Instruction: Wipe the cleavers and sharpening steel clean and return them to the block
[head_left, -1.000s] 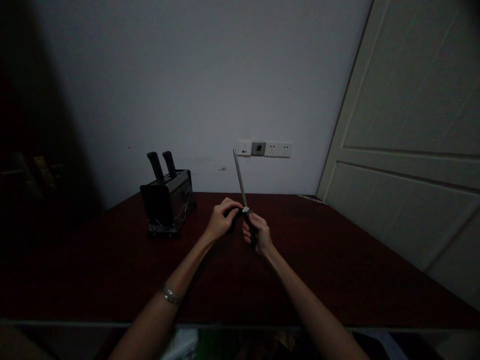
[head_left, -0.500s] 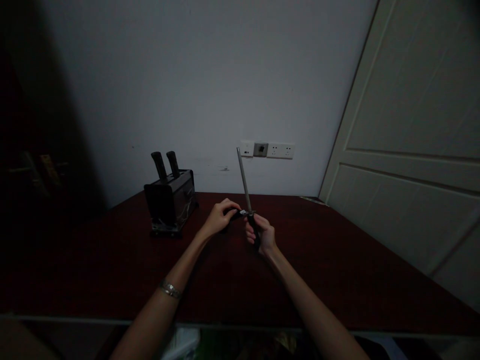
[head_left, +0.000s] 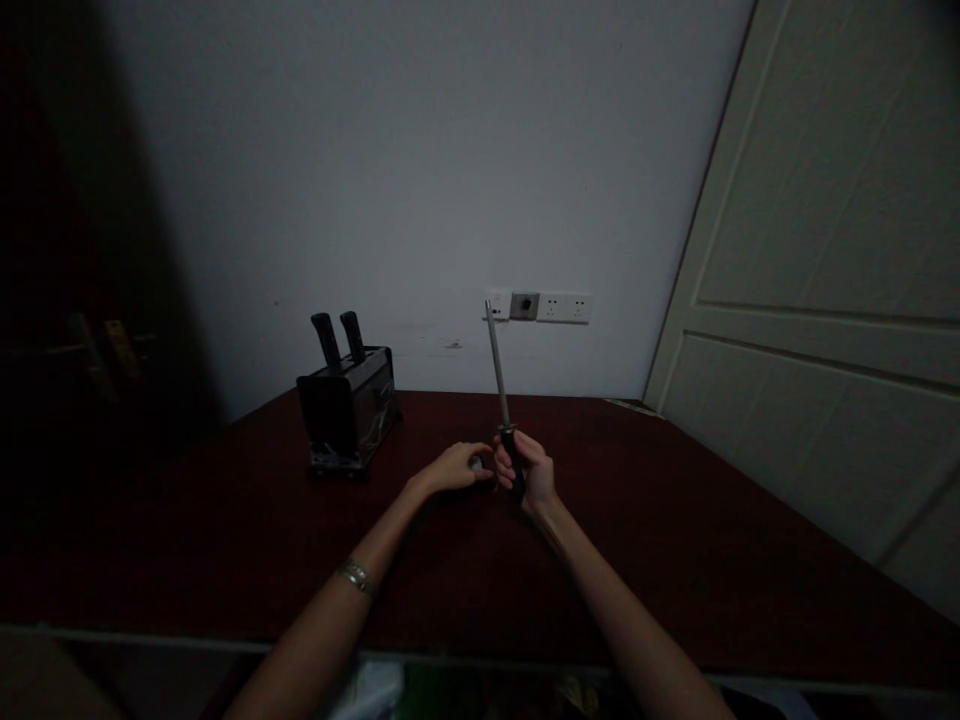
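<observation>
My right hand (head_left: pixel 527 470) is closed round the dark handle of a honing steel (head_left: pixel 496 365). The steel's grey rod stands nearly upright above the dark red table (head_left: pixel 675 560). My left hand (head_left: pixel 452 468) lies low on the table just left of the right hand. Its fingers are stretched out towards the steel's handle. A small pale thing (head_left: pixel 477 462) shows at the left hand's fingertips; I cannot make out what it is. A bracelet (head_left: pixel 357 576) is on my left wrist.
A black knife block (head_left: pixel 348 410) with two dark handles sticking up stands at the back left of the table. A row of wall sockets (head_left: pixel 538 306) is on the white wall behind. A pale panelled door (head_left: pixel 825 330) fills the right side. The room is dim.
My left hand has dropped from beside the steel's guard down onto the table and flattened. The dark thing it pinched is out of sight. The steel is now more upright.
</observation>
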